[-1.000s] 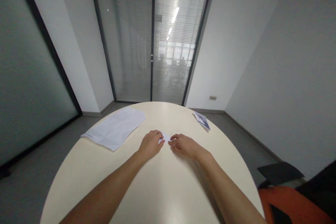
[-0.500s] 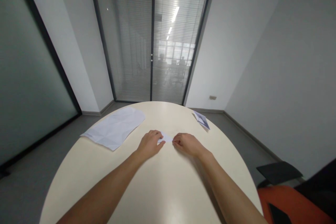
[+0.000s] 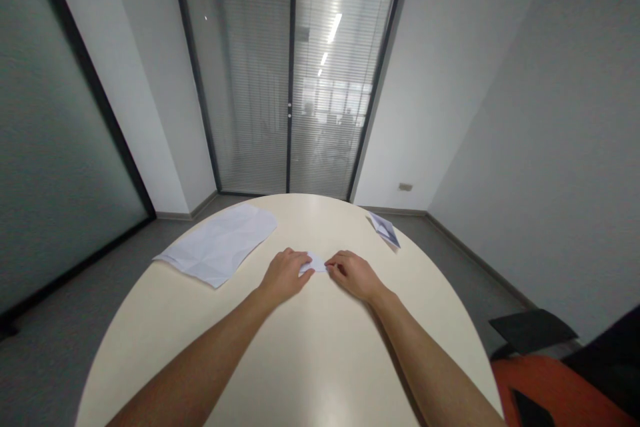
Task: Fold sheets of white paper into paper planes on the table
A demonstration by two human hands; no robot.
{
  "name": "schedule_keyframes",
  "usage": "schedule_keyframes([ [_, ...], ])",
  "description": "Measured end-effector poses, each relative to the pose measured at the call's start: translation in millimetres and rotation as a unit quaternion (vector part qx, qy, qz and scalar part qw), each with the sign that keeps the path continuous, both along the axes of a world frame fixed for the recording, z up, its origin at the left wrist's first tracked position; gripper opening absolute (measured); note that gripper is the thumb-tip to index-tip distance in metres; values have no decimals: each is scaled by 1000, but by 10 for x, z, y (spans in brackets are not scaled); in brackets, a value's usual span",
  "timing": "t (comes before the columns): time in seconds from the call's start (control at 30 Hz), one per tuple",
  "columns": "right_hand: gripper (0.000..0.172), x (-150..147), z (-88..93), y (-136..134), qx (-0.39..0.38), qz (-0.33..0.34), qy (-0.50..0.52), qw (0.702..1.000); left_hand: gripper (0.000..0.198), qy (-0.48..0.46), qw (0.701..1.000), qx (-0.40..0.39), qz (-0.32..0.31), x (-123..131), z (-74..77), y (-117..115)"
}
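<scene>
Between my two hands a small folded piece of white paper [image 3: 316, 262] lies on the pale round table [image 3: 300, 360]. My left hand [image 3: 287, 272] grips its left end, thumb on the near side and fingers on the far side. At the paper's right tip, my right hand [image 3: 351, 273] pinches the edge between thumb and fingertips. Part of the paper is hidden under the left fingers.
Several large white paper sheets [image 3: 225, 240] lie at the table's left edge. A folded paper piece [image 3: 384, 229] rests near the far right edge. An orange chair [image 3: 545, 380] with a black armrest [image 3: 533, 330] stands at the right.
My right hand has shifted slightly left and away from me, and the paper's right tip looks shorter. My left hand has stayed nearly still.
</scene>
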State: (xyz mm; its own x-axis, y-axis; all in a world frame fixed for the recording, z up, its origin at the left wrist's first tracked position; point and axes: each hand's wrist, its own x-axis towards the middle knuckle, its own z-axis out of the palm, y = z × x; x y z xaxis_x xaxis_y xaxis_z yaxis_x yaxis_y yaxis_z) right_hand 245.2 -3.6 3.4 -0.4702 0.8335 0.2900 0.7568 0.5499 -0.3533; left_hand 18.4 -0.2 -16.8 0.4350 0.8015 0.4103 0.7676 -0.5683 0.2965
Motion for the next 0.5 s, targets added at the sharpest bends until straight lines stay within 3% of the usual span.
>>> schedule_keyframes([
  [0.5,24,30,-40,6,-1,2,22,1000,21,25,999,21,-4,-17,28,-4],
])
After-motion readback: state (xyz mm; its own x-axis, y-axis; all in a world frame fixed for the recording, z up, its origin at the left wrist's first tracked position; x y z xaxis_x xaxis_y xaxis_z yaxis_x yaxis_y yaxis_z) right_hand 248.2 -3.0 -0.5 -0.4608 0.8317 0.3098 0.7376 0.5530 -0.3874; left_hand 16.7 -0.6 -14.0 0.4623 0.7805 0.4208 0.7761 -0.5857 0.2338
